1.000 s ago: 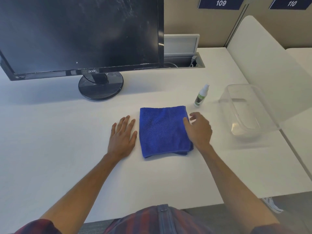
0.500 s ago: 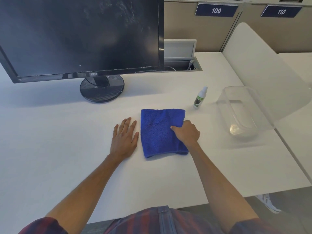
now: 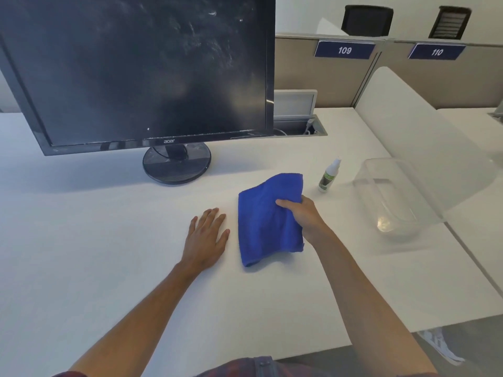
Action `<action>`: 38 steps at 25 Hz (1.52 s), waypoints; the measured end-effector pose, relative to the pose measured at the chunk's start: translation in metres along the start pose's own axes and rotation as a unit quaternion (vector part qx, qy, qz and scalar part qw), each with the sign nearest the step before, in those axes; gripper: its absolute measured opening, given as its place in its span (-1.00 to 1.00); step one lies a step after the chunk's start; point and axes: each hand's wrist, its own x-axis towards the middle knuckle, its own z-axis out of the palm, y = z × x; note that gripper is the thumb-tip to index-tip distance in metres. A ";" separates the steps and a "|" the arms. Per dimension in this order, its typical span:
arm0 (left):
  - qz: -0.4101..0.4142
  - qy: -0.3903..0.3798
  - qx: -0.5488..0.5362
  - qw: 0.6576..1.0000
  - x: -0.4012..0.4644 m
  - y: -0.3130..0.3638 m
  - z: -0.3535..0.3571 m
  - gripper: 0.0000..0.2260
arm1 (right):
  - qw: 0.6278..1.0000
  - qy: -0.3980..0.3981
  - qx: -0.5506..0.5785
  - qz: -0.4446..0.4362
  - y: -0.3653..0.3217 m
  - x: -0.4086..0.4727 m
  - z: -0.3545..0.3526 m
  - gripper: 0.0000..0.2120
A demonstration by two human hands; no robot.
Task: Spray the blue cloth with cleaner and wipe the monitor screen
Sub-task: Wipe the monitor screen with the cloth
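A folded blue cloth [image 3: 262, 221] is partly raised off the white desk, its far right corner lifted. My right hand [image 3: 304, 216] is shut on the cloth's right edge. My left hand [image 3: 206, 238] lies flat on the desk just left of the cloth, fingers spread, holding nothing. A small white spray bottle [image 3: 328, 176] with a green label stands upright to the right of the cloth, apart from my hand. The black monitor [image 3: 147, 69] stands at the back left; its dark screen shows smudges and dust.
A clear plastic container [image 3: 392, 197] sits at the right beside the bottle. A white divider panel [image 3: 424, 142] runs along the desk's right side. The monitor's round base [image 3: 177, 165] rests behind the cloth. An open cable box [image 3: 299, 126] is at the back.
My right hand closed on the cloth's right edge and has lifted that side off the desk. My left hand stayed flat. The camera tilted up.
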 end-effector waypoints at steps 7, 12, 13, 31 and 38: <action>-0.003 -0.010 -0.039 0.999 -0.004 -0.051 -0.028 -0.56 | 0.974 -0.073 0.214 0.031 -0.014 -0.015 0.049 -0.63; -0.054 -0.003 -0.140 0.989 0.005 -0.064 -0.048 -0.64 | 0.961 -0.115 0.252 0.028 -0.043 -0.016 0.088 -0.55; -0.060 0.003 -0.150 0.987 0.007 -0.065 -0.051 -0.66 | 0.959 -0.128 0.253 0.025 -0.049 -0.014 0.093 -0.59; -0.173 0.179 -0.222 0.943 0.029 -0.133 -0.118 -0.77 | 0.930 -0.166 0.322 -0.054 -0.128 -0.021 0.176 -0.62; -0.190 0.342 -0.207 0.897 0.069 -0.214 -0.223 -0.81 | 0.929 0.046 0.210 -0.302 -0.206 -0.008 0.284 -0.89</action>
